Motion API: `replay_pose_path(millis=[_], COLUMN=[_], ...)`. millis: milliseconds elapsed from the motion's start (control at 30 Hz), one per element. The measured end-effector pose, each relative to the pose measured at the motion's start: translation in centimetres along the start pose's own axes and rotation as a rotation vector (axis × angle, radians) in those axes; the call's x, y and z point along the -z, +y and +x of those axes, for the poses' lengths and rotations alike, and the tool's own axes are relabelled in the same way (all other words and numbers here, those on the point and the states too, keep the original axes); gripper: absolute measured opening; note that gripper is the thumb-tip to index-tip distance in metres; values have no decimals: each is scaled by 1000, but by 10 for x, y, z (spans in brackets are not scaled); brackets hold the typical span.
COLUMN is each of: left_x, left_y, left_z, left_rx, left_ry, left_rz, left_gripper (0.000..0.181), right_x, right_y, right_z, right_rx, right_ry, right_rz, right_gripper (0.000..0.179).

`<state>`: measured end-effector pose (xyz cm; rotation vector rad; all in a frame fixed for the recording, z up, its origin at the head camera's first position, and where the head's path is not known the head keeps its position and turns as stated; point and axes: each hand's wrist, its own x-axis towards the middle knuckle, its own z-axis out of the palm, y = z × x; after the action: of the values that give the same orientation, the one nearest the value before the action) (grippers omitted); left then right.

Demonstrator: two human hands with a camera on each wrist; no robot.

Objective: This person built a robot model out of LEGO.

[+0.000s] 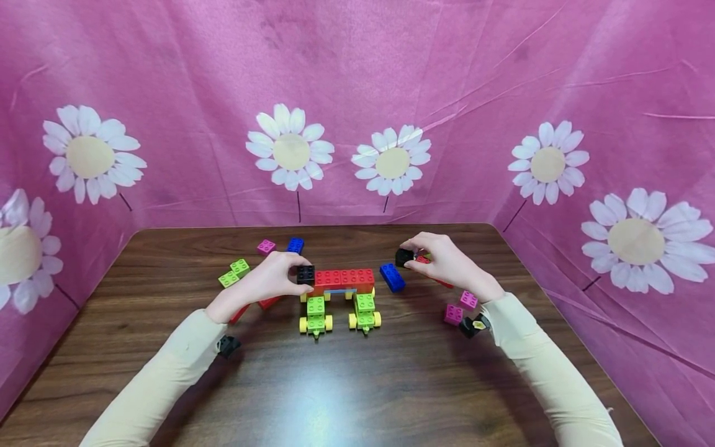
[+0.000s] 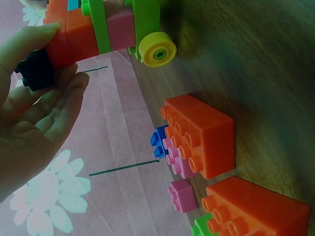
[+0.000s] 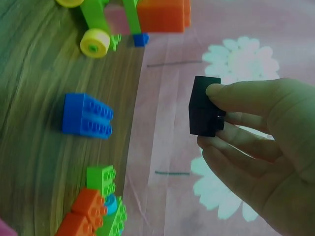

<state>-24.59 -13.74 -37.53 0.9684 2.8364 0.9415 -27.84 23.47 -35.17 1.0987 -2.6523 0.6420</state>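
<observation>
A toy-brick vehicle stands mid-table, with red bricks (image 1: 343, 277) across its top, lime green bricks (image 1: 365, 302) in front and yellow wheels (image 1: 303, 325). My left hand (image 1: 272, 275) pinches a black brick (image 1: 305, 274) at the left end of the red row; its thumb touches a red brick in the left wrist view. Whether the black brick is pressed on, I cannot tell. Over the right side, my right hand (image 1: 438, 256) holds another black brick (image 3: 205, 105) between thumb and fingers, above the table. A blue brick (image 1: 393, 277) lies between that hand and the vehicle.
Behind the left hand are green bricks (image 1: 234, 273), a pink brick (image 1: 266, 247) and a blue brick (image 1: 295, 246). Red bricks (image 2: 204, 137) lie beneath the left wrist. Pink bricks (image 1: 454, 314) sit near the right wrist. A flowered pink cloth (image 1: 335, 74) surrounds the table.
</observation>
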Motion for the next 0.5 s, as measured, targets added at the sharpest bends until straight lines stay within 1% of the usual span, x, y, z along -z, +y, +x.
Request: replay_pose_path(millis=[167, 400, 500], left_x=[-1, -2, -2], left_y=[-1, -3, -4], left_z=[0, 0, 1], left_rx=[4, -10, -7], left_ry=[-7, 2, 9], left_rz=[3, 13, 15], left_gripper=[33, 33, 33], right_x=[-4, -11, -14], right_y=[-10, -22, -26], right_z=[3, 10, 13], right_rx=[45, 116, 118], right_ry=[-10, -15, -32], right_rz=[31, 76, 90], right_gripper=[32, 32, 32])
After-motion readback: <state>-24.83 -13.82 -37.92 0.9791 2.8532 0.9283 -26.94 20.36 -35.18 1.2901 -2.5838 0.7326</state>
